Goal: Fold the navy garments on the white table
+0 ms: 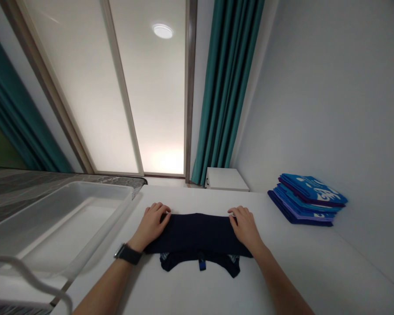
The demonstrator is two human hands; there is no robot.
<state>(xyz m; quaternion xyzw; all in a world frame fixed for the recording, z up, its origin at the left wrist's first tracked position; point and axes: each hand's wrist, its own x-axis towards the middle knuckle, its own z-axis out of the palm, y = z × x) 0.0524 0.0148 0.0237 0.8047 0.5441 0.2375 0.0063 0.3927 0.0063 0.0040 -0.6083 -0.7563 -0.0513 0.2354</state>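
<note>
A dark navy top [200, 234] lies folded across the white table in front of me, its curved neckline toward me. A small blue tag [202, 264] shows at the middle of the neckline. My left hand [155, 224], with a black watch [128, 253] on the wrist, has its bent fingers and thumb at the far left corner of the fabric. At the far right corner, my right hand [245, 225] holds the cloth the same way. Both sets of fingertips are partly hidden around the fold.
On the right, against the wall, sits a stack of folded blue and purple garments [310, 199]. A white plastic tub [85, 186] stands to the left of the white table [184, 293]. Beyond the far edge is a small white cabinet [228, 179]. A blurred grey curved bar [29, 275] crosses the lower left.
</note>
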